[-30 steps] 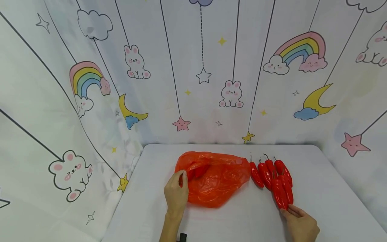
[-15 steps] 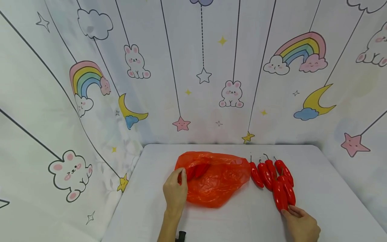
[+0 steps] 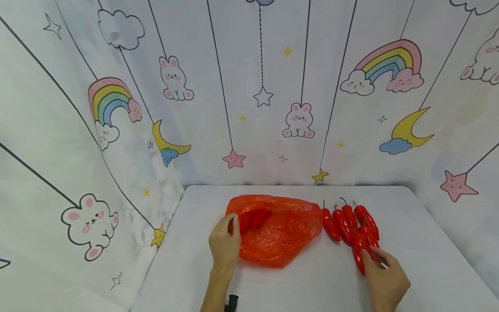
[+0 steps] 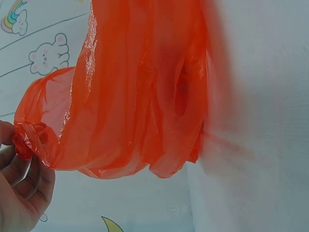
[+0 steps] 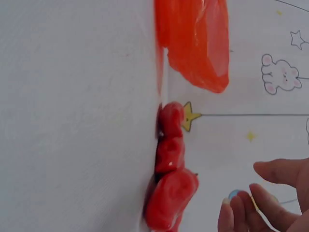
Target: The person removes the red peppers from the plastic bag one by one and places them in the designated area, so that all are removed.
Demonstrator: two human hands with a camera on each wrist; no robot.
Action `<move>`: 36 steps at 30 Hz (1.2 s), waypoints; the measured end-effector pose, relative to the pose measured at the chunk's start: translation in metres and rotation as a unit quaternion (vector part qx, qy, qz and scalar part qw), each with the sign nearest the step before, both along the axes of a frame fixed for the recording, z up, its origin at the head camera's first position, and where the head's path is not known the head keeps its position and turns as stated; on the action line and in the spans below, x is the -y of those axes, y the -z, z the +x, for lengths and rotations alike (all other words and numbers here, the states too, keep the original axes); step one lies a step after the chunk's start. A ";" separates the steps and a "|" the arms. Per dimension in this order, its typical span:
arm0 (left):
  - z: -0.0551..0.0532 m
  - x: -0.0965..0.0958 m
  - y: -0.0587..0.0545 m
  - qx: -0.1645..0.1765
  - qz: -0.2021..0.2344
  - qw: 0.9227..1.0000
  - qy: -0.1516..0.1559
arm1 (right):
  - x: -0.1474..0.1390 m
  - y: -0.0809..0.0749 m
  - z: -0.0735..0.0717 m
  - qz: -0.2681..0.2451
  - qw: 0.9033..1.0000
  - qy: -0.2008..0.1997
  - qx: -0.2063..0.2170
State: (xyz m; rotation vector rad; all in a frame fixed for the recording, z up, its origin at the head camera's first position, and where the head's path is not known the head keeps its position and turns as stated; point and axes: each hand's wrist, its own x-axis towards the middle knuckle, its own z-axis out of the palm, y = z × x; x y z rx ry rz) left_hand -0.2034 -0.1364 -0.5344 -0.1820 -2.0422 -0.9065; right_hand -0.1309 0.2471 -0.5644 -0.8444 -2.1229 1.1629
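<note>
My left hand (image 3: pixel 225 240) pinches the bunched rim of a thin red plastic bag (image 3: pixel 278 245), holding its mouth raised. The left wrist view shows the crumpled edge between thumb and fingers of the left hand (image 4: pixel 24 188). Inside the mouth lie red chili peppers (image 3: pixel 258 218), partly hidden by the film. Right of the bag, several glossy red chili peppers (image 3: pixel 341 226) lie grouped on the table. Over the nearest chili pepper (image 3: pixel 358 251) hovers my right hand (image 3: pixel 387 277). In the right wrist view, the right hand (image 5: pixel 270 200) has its thumb and fingers apart, with nothing between them.
Everything lies on a white table (image 3: pixel 296 290), its far edge against a printed cloth backdrop (image 3: pixel 218 108). Beside the left forearm, a dark object (image 3: pixel 232 302) shows at the bottom edge of the head view.
My right hand has let go of the nearest chili pepper's lower end and moved slightly up over it. My left hand has shifted slightly up and left, widening the bag's mouth.
</note>
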 end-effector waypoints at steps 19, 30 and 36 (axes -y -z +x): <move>-0.006 0.000 -0.005 -0.010 -0.007 1.000 0.000 | 0.075 -0.027 -0.053 0.052 0.963 -0.263 -0.014; -0.006 0.001 -0.006 -0.008 -0.010 1.000 -0.004 | 0.127 -0.033 -0.089 0.082 0.914 -0.393 0.062; -0.004 0.002 -0.008 -0.002 -0.004 1.000 -0.004 | 0.149 -0.034 -0.109 0.105 0.889 -0.435 0.097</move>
